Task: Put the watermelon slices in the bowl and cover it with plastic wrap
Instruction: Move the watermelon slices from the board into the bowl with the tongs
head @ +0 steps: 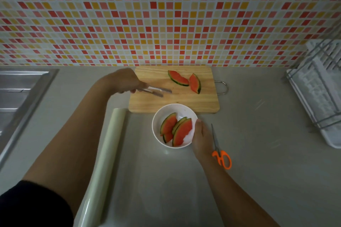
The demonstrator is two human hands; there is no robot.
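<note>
A white bowl (182, 109) stands on the counter in front of a wooden cutting board (173, 103). Three watermelon slices (175, 130) lie in the bowl. Two more slices rest on the board's far right, one (178, 77) beside the other (195, 83). My left hand (127, 80) grips metal tongs (156, 91) over the board; their tips are empty and point toward the slices. My right hand (201, 137) holds the bowl's right rim. A roll of plastic wrap (108, 145) lies to the bowl's left, with a clear sheet (156, 180) pulled out across the counter.
Orange-handled scissors (220, 153) lie just right of my right hand. A steel sink (20, 97) is at the left edge. A white dish rack (321, 94) stands at the right. A tiled wall runs behind the board.
</note>
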